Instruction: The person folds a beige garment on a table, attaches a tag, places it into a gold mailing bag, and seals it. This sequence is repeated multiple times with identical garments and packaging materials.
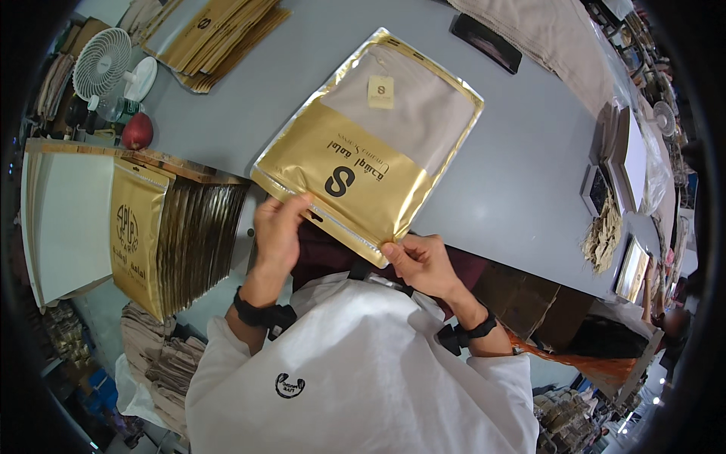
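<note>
A gold zip-seal pouch (306,150) with a clear window lies at a slant over the near edge of the grey table (499,170). Folded beige fabric (428,105) fills it, and a cream hang tag (381,92) shows through the window. My left hand (282,230) pinches the pouch's near edge beside its hanger slot. At the near right corner my right hand (417,258) grips the same edge between thumb and fingers. The strip along that edge looks flat, but I cannot tell whether its seal is closed.
Gold pouches (221,42) are stacked at the far left; a row of filled ones (142,238) stands lower left. Nearby are a white fan (102,63), a plastic bottle (119,109) and a red fruit-like object (137,131). A phone (486,43) and beige cloth (527,28) lie far right.
</note>
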{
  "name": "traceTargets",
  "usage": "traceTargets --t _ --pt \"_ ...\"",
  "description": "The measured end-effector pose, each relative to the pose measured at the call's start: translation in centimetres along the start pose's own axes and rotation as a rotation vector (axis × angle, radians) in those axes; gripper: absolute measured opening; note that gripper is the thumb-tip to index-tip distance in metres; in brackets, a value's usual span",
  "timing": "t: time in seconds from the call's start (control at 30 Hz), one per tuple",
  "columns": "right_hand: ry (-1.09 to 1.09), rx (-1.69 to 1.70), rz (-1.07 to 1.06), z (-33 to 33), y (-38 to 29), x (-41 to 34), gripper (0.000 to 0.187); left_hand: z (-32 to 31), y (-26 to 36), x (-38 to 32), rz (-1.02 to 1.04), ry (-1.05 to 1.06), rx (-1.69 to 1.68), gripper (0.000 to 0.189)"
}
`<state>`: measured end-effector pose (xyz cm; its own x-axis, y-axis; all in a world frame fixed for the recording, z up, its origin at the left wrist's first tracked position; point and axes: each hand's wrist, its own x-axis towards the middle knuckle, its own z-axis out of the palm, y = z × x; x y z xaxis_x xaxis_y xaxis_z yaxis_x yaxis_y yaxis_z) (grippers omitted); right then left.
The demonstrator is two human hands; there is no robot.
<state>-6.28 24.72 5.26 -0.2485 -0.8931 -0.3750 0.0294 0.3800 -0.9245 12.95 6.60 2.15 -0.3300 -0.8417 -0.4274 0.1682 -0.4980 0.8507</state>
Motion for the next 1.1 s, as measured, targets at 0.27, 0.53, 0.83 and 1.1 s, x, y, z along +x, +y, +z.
traceTargets --t 0.27,0.53,0.83,1.1 --pt "0.048 0.274 0.094 -3.4 0.1 0.7 0.03 -3.3 1.8 1.4 -0.059 -0.151 -0.065 0.019" --pt "0.239 0.295 0.116 -8.3 -0.1 6.0 0.033 -2.7 -2.0 0.2 -0.356 -0.67 0.091 0.034" --pt "0.347 -0.787 -0.182 -12.4 -12.3 2.7 0.013 -1.2 -2.0 -1.4 -0.09 -0.755 0.59 0.029" --pt "0.013 -1.286 -0.489 -8.8 -13.8 -1.3 0.035 4.7 3.2 -0.6 1.264 -0.529 0.759 0.025"
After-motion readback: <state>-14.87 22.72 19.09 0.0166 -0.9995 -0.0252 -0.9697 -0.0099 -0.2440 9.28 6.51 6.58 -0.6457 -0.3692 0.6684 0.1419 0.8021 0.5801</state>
